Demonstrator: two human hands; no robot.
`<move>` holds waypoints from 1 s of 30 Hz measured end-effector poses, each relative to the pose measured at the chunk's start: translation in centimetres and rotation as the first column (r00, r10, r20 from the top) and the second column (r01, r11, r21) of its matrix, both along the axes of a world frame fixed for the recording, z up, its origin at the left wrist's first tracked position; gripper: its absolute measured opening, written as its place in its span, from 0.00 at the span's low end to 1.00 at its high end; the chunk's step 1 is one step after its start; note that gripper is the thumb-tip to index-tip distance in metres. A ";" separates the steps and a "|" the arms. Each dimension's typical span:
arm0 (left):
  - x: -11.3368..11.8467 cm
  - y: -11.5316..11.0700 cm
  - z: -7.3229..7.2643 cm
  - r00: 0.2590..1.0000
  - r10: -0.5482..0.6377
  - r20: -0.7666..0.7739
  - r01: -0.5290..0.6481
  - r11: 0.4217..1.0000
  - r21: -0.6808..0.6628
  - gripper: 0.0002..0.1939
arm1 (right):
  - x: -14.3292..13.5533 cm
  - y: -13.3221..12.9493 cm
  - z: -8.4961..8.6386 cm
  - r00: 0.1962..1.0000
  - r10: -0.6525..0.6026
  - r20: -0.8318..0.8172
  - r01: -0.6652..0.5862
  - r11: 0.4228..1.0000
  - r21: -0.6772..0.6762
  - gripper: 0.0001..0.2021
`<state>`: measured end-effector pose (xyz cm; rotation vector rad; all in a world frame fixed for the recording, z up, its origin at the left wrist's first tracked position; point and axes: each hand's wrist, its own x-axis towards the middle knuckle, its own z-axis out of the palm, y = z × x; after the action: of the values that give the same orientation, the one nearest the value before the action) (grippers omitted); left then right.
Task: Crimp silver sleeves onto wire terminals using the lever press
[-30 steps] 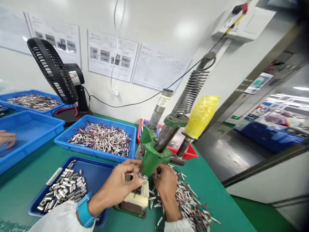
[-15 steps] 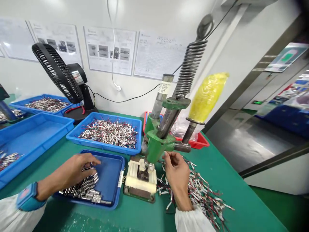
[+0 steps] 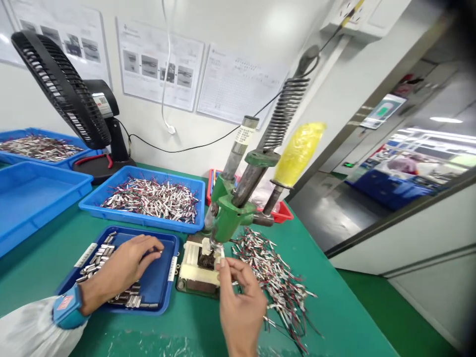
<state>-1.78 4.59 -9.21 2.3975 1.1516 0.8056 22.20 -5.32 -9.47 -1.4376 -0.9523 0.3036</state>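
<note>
Head view: far left, blue back tray point(image 3: 84, 157) filled with thin wired parts point(image 3: 40, 148); in front of it, a larger blue bin point(image 3: 37, 191), cut off by the frame. Next, dark blue tray point(image 3: 159, 280): short metal sleeves point(image 3: 99, 259), mostly toward its left and near sides. Left hand point(image 3: 128, 258) above these, thumb and fingers narrowly spaced; cannot tell if a sleeve is gripped. Behind, middle blue tray point(image 3: 141, 221), heaped with wired parts. Green hand press point(image 3: 230, 218) follows. Right hand point(image 3: 241, 297) at its base, thumb and forefinger narrow; contents cannot be told. Red tray point(image 3: 284, 213) behind, containing clear plastic. Rightmost: loose wired heap point(image 3: 275, 272) on green tabletop point(image 3: 327, 277).
</note>
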 end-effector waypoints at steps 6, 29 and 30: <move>2.5 -1.9 1.6 0.961 0.079 0.266 -0.068 0.996 -0.051 0.10 | -2.1 1.6 0.6 0.995 0.089 -0.039 -0.088 0.996 0.009 0.18; 11.5 -1.0 5.1 0.941 -0.085 0.328 0.144 0.977 -0.159 0.13 | -0.8 1.3 -2.0 0.977 0.204 -0.065 -0.213 0.950 -0.230 0.19; 11.5 -1.0 5.2 0.949 -0.092 0.303 0.138 0.981 -0.134 0.13 | -0.8 1.4 -2.0 0.977 0.202 -0.071 -0.213 0.950 -0.228 0.19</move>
<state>9.75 3.56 -3.97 2.1083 0.9107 0.9601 21.36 -3.97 -11.44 -1.5379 -1.0580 0.6207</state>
